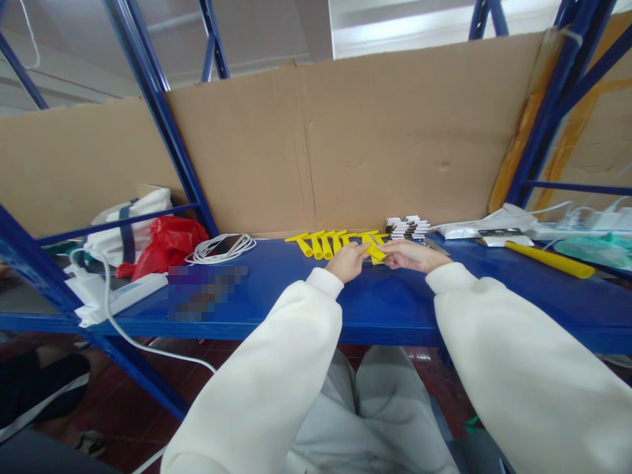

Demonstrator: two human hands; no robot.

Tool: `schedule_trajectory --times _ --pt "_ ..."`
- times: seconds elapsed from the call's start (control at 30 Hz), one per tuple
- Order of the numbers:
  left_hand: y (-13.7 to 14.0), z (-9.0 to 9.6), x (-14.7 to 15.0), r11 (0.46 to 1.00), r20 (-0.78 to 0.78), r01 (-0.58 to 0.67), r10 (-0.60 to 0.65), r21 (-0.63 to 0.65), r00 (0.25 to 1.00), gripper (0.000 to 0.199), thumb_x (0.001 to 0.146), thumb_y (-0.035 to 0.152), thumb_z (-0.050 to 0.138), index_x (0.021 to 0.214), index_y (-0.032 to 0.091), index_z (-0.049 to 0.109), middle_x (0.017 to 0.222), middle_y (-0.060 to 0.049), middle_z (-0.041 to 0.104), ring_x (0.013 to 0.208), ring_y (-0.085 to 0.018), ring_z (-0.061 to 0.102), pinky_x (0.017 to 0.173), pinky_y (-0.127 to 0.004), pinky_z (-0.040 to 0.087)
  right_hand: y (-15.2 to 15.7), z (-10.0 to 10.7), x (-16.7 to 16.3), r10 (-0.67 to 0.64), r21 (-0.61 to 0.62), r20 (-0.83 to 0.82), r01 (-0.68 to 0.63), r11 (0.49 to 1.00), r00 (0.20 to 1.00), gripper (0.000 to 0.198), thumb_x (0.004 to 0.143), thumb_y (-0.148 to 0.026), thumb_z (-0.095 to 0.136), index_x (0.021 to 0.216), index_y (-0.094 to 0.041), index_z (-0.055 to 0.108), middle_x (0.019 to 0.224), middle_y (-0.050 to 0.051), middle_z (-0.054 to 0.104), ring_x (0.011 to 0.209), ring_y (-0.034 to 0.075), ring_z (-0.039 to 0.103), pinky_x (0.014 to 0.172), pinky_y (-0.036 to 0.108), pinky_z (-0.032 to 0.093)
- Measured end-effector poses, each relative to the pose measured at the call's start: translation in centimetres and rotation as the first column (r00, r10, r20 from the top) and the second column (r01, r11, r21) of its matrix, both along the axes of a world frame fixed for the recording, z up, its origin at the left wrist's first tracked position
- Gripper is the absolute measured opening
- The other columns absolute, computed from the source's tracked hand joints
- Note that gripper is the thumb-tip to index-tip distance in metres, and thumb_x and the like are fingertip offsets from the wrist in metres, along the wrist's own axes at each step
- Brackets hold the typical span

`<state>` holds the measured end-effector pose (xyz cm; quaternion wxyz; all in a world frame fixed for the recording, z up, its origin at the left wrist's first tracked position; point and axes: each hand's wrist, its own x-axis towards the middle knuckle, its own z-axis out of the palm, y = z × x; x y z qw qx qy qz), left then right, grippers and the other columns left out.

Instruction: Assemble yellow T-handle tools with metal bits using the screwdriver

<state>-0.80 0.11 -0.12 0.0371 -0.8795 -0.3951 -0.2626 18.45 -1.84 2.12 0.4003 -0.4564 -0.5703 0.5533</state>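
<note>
A yellow plastic piece with a T-like shape (374, 251) is between my two hands, just above the blue shelf top (296, 289). My left hand (347, 262) pinches it from the left, fingers closed. From the other side, my right hand (407, 255) grips it with thumb and fingers. Just behind and left of my hands, several similar yellow T-shaped pieces (316, 245) lie in a row, partly covered by my fingers. Behind my right hand sits a stack of small black-and-white pieces (407, 228).
Left are a coiled white cable (223, 250), a red plastic bag (170, 245) and a white power strip (139, 294). A long yellow tube (550, 260) lies right. Cardboard (395, 131) walls the back between blue posts (162, 131). Someone's leg (49, 388) shows lower left.
</note>
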Motion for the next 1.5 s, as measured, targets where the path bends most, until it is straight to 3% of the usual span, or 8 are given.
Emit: schedule_trajectory --times 0.27,0.7,1.1,1.23,1.3,1.37,1.43,1.5 --pt "-0.5 0.3 0.1 1.000 -0.063 -0.027 0.027 -0.013 0.998 0.045 0.100 0.020 0.046 0.143 0.013 0.059 0.121 -0.014 0.070 0.110 -0.025 0.068 0.102 -0.036 0.052 -0.2 -0.1 -0.3 -0.070 0.025 0.035 0.069 0.997 0.997 0.029 0.074 -0.029 0.085 0.066 -0.017 0.060 0.053 -0.003 0.052 0.049 0.007 0.044 0.045 0.018 0.034" --pt "-0.9 0.1 0.3 0.997 -0.279 -0.066 0.074 0.035 0.957 0.051 0.104 0.023 0.037 0.154 0.031 0.046 0.112 -0.009 0.061 0.107 -0.021 0.063 0.092 -0.030 0.051 1.1 -1.2 0.6 0.051 0.127 0.170 -0.073 0.989 0.984 0.039 0.064 -0.046 0.089 0.062 -0.019 0.061 0.053 -0.003 0.049 0.048 0.009 0.040 0.043 0.022 0.033" --pt "-0.8 -0.1 0.4 0.998 -0.318 -0.057 0.054 -0.001 0.947 0.053 0.104 0.021 0.035 0.156 0.028 0.045 0.109 -0.009 0.056 0.102 -0.021 0.062 0.091 -0.031 0.051 1.1 -0.9 0.9 0.087 0.080 0.219 -0.107 0.991 0.972 0.037 0.066 -0.045 0.086 0.062 -0.019 0.061 0.054 -0.002 0.051 0.047 0.008 0.039 0.042 0.021 0.034" --pt "-1.0 0.1 0.3 0.999 -0.318 -0.042 0.033 -0.021 0.947 0.053 0.104 0.021 0.036 0.156 0.026 0.045 0.111 -0.010 0.057 0.101 -0.021 0.063 0.091 -0.031 0.051 1.6 -0.5 2.0 -0.059 0.139 0.265 0.022 0.990 0.963 0.026 0.073 -0.037 0.080 0.066 -0.019 0.062 0.061 0.001 0.058 0.050 0.009 0.045 0.044 0.021 0.038" --pt "-1.0 0.1 0.3 0.999 -0.321 -0.036 0.024 -0.031 0.947 0.052 0.104 0.022 0.037 0.155 0.027 0.046 0.112 -0.010 0.058 0.101 -0.021 0.064 0.091 -0.031 0.051 2.2 -0.4 3.1 -0.319 0.255 0.391 0.232 0.939 0.863 0.017 0.080 -0.029 0.071 0.070 -0.018 0.064 0.064 0.003 0.062 0.054 0.012 0.053 0.050 0.023 0.045" --pt "-1.1 0.2 0.2 0.999 -0.325 -0.037 0.024 -0.034 0.945 0.052 0.104 0.023 0.038 0.155 0.027 0.046 0.114 -0.010 0.058 0.102 -0.022 0.064 0.090 -0.031 0.051 2.8 -0.4 4.5 -0.573 0.415 0.533 0.398 0.818 0.623 0.011 0.083 -0.019 0.063 0.074 -0.016 0.068 0.072 0.007 0.067 0.068 0.017 0.064 0.064 0.026 0.052" --pt "-1.1 0.2 0.3 0.999 -0.334 -0.043 0.029 -0.034 0.942 0.052 0.104 0.024 0.038 0.155 0.028 0.046 0.116 -0.011 0.058 0.103 -0.022 0.064 0.089 -0.032 0.052 3.0 -0.5 5.8 -0.656 0.478 0.582 0.451 0.754 0.480 0.013 0.080 -0.009 0.061 0.082 -0.014 0.073 0.089 0.013 0.073 0.093 0.025 0.069 0.083 0.033 0.054" --pt "-1.2 0.2 0.3 0.998 -0.343 -0.051 0.036 -0.034 0.939 0.052 0.104 0.025 0.038 0.155 0.028 0.046 0.118 -0.011 0.058 0.103 -0.022 0.065 0.088 -0.032 0.052 3.1 -0.7 6.8 -0.667 0.506 0.652 0.448 0.737 0.360 0.024 0.078 -0.007 0.061 0.093 -0.016 0.077 0.108 0.016 0.074 0.111 0.029 0.066 0.095 0.039 0.051"
